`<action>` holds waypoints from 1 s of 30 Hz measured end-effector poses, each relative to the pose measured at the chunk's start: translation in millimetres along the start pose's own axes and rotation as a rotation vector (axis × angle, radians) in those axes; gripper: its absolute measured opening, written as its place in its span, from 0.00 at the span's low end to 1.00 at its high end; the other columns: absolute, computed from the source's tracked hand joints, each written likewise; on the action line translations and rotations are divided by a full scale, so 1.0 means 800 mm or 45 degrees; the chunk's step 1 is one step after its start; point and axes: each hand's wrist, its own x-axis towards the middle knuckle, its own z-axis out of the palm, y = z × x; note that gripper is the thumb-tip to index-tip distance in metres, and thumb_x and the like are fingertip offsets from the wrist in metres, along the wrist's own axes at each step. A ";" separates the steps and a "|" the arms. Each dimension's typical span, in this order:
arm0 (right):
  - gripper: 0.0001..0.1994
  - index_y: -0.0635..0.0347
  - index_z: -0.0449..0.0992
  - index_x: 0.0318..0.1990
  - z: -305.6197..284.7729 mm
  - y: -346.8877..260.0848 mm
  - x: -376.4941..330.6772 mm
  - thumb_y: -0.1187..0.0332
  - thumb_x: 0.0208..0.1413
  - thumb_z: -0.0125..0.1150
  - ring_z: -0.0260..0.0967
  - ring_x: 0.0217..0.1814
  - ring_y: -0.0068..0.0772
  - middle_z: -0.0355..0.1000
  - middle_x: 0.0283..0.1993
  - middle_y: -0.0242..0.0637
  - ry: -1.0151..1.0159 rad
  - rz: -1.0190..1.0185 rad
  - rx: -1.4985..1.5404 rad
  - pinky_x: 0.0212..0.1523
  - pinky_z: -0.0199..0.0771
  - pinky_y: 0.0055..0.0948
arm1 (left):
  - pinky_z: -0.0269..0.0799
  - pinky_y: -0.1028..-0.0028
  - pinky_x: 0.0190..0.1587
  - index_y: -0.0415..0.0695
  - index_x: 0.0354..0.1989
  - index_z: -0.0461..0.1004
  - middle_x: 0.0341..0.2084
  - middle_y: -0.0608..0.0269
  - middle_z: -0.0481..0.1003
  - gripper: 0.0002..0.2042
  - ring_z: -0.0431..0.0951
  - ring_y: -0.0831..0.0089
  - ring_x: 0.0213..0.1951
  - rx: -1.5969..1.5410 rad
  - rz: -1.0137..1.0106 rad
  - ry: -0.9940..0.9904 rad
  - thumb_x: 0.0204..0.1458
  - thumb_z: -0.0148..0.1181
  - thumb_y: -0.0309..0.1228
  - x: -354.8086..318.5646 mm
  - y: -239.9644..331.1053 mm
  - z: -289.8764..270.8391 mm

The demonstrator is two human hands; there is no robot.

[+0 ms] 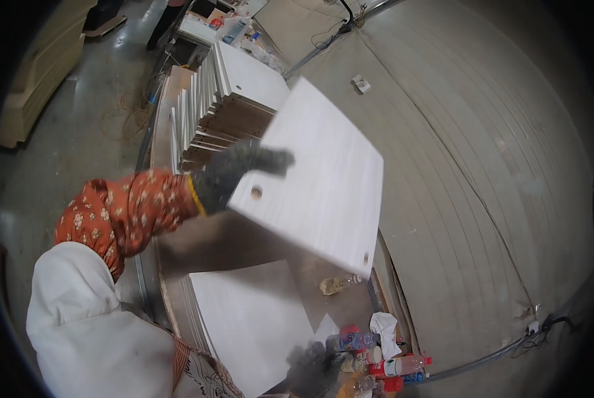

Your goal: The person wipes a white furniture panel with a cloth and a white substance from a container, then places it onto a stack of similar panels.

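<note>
My left hand [234, 174], in a dark work glove with an orange flowered sleeve, grips the left edge of a white laminated panel [320, 179] with round drilled holes and holds it tilted above the workbench. My right hand [312, 368], also in a dark glove, is low at the bottom of the view, blurred, near the corner of a white panel [247, 318] lying flat on the bench; whether it holds anything cannot be made out. Behind the lifted panel stand several similar panels on edge in a stack [207, 109].
Several plastic bottles and a white rag [376, 351] crowd the near right corner of the bench. A large grey ribbed work surface [482, 199] stretches to the right, with cables along its edges. Stacked boards [35, 73] lie on the floor at far left.
</note>
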 end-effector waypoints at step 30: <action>0.13 0.57 0.63 0.33 -0.070 0.034 0.012 0.61 0.56 0.59 0.48 0.25 0.23 0.50 0.24 0.27 0.202 0.103 0.600 0.27 0.54 0.23 | 0.37 0.43 0.63 0.53 0.58 0.65 0.57 0.49 0.64 0.34 0.58 0.53 0.61 1.590 -0.733 -0.750 0.51 0.38 0.64 0.148 -0.166 -0.061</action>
